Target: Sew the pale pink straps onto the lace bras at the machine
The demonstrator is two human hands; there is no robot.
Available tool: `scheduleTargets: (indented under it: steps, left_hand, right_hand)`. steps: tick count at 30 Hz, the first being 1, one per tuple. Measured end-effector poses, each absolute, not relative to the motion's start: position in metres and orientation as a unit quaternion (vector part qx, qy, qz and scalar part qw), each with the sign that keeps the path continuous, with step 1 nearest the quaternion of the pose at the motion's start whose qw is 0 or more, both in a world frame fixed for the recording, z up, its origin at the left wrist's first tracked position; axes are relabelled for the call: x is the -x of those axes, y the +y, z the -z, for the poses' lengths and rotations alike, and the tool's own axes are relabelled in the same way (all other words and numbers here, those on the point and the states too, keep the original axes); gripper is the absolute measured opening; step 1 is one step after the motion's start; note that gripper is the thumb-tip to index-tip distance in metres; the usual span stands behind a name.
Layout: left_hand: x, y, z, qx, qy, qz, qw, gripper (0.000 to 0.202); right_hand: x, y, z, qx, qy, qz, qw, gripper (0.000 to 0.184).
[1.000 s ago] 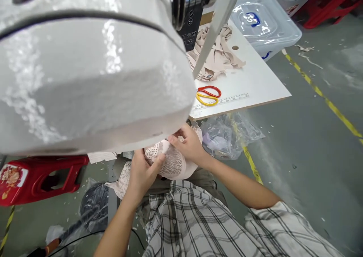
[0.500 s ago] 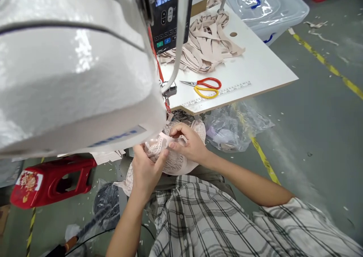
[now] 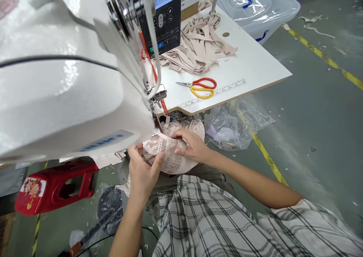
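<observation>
A pale pink lace garment piece rests in my lap, just below the needle area of a large white sewing machine. My left hand grips its near left edge, thumb on top of the lace. My right hand pinches the fabric from the right, fingers curled over it. Both hands hold the piece close under the machine's foot.
On the white table lie red and yellow scissors, a printed ruler strip and a heap of beige straps. A clear lidded bin, a plastic bag and a red stool stand around.
My view has shifted so the machine's control panel and needle area show. Both hands have kept hold of the lace piece and turned it slightly under the machine.
</observation>
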State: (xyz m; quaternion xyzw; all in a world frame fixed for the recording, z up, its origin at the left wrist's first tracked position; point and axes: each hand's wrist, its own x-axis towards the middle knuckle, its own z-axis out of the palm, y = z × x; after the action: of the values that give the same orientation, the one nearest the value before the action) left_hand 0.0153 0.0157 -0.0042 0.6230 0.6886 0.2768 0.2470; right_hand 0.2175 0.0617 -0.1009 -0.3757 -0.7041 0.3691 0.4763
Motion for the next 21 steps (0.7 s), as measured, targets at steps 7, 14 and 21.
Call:
scheduleTargets:
  steps: [7,14,21]
  left_hand:
    - [0.002,0.01,0.005,-0.57,0.599,-0.264,0.497,0.038]
    - [0.043,-0.004,-0.005,-0.398,0.423,-0.388,0.716,0.036]
    - [0.186,0.024,-0.025,-0.2,0.389,-0.753,0.491,0.033]
  right_hand:
    - [-0.22,0.013,0.099,0.273,-0.803,-0.393,0.356,0.038]
    - [-0.224,-0.029,0.107,0.309,-0.81,-0.461,0.189,0.035]
    - [-0.267,0.009,0.1,0.381,-0.805,-0.429,0.149,0.03]
